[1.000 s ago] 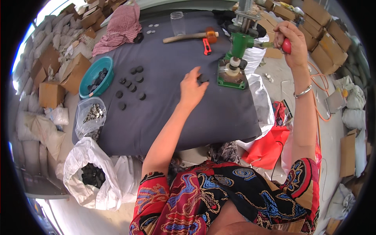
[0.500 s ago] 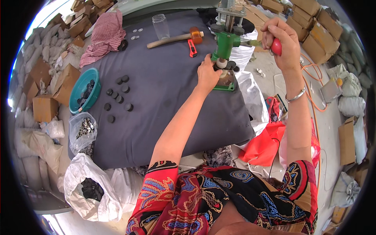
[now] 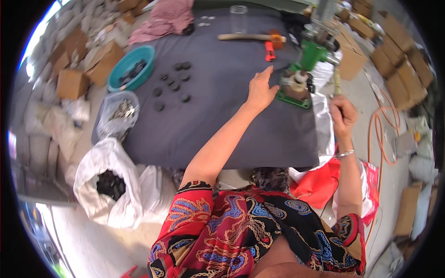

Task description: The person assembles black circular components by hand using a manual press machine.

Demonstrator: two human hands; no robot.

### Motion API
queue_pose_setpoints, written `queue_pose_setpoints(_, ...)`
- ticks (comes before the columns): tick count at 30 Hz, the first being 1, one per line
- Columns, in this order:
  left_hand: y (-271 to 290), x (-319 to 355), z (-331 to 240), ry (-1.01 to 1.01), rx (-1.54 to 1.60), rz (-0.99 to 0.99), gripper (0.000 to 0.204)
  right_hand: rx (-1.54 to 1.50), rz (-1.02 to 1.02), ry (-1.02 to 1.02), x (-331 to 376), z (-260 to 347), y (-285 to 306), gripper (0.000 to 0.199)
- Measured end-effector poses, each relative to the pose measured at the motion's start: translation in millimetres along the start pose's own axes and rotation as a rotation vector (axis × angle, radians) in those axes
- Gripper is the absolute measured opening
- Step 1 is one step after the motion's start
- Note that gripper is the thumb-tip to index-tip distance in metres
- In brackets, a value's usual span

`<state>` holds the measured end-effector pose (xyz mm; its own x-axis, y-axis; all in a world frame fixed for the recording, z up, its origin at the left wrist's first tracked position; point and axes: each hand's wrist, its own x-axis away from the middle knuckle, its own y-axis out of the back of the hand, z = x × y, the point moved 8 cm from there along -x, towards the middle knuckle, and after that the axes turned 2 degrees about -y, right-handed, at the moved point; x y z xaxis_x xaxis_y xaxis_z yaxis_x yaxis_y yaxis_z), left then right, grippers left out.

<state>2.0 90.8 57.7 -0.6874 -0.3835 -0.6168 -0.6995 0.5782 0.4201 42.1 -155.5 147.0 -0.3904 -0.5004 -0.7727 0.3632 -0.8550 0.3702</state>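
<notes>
A green hand press stands at the table's right edge, with a pale round die above its base. My left hand hovers just left of the base with fingers stretched apart, holding nothing. My right hand is wrapped round the end of the press lever, which now points down towards me; its red knob is hidden in my fist. Small dark round pieces sit beside the die, partly hidden by the press. Several black round caps lie loose on the grey cloth of the table.
Left on the table are a teal basin of black pieces and a clear tub of metal rings. Farther back lie a mallet, a red cutter, a glass jar and a checked cloth. A white sack stands near left.
My right hand has swung the lever down from its raised position. My left hand has come off the press and moved left of its base. The view has shifted too.
</notes>
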Motion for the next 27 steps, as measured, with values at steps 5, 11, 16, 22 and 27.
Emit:
queue_pose_setpoints(5,164.5,57.6,37.0,-0.004,-0.509,-0.344,0.039,-0.036,-0.024,-0.282,-28.6,-9.9,12.8,0.01)
queue_pose_setpoints(11,242.4,110.8,110.6,0.319,-0.678,-0.282,0.043,-0.395,-0.039,-0.364,-108.8,-20.7,34.0,0.02)
queue_pose_setpoints(16,222.8,98.0,113.5,0.356,-0.756,-0.191,0.047,-0.475,-0.003,-0.382,-133.3,-20.2,43.1,0.018)
queue_pose_setpoints(22,208.2,89.3,125.4,0.338,-0.568,-0.252,0.051,-0.502,-0.03,-0.384,-137.6,-17.3,35.9,0.016)
queue_pose_setpoints(27,85.1,22.0,45.7,0.192,-0.081,-0.063,0.061,-0.534,0.002,-0.341,-135.2,-11.9,40.5,0.017)
